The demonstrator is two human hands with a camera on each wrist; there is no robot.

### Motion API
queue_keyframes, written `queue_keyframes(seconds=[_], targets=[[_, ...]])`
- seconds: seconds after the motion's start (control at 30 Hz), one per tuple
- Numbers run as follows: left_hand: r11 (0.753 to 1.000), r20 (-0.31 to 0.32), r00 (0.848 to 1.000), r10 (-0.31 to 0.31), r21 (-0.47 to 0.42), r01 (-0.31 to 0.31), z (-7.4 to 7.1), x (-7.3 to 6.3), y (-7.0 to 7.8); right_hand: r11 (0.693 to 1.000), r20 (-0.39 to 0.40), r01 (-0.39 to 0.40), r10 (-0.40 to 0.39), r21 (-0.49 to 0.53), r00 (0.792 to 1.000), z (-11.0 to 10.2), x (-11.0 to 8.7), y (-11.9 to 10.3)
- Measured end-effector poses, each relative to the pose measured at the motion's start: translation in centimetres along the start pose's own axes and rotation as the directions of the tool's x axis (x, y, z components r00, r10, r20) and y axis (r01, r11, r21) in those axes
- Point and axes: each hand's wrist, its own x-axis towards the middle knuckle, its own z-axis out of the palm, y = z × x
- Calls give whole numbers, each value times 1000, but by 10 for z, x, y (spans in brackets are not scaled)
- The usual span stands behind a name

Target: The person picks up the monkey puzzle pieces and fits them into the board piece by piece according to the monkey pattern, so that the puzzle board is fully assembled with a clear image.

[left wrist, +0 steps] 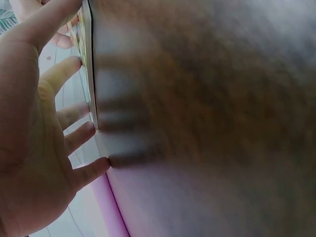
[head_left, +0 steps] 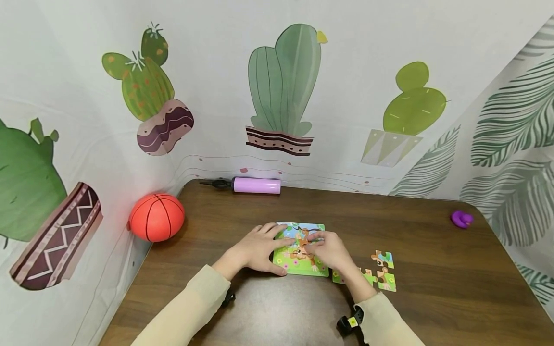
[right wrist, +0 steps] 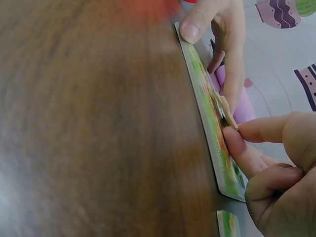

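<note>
Now right hand (head_left: 331, 250) pinches piece (right wrist: 228, 112) on puzzle (head_left: 289, 263).

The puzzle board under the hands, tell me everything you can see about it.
The puzzle board is a thin, flat rectangular tray with a pale rim, printed with green grass, blue sky and a brown cartoon animal. It lies flat on the dark wood table, near the front middle. The left hand rests on its left side, thumb at the near edge. The right hand pinches a puzzle piece tilted up against its picture. Loose pieces lie just right of it.
</note>
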Motion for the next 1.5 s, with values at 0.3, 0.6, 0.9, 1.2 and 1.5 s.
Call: queue_keyframes(seconds=[0.3,0.6,0.9,1.2,1.5], targets=[[1000,15,1000,-11,16,10,-1,0,-1,999,18,27,-26,-46,999,-6,-2,2],[1000,16,1000,-9,6,8,-1,1,-1,994,31,88,-86,-62,996,-6,-3,6],[1000,21,1000,-12,12,12,-3,2,0,990,23,118,-116,-75,993,-14,-5,7],[1000,-12,1000,9,24,-9,0,1,0,983,-101,131,-144,-129,984,-58,-14,21],[997,-46,996,73,16,-73,5,-3,8,983,-194,108,-137,-150,972,-106,-33,40]])
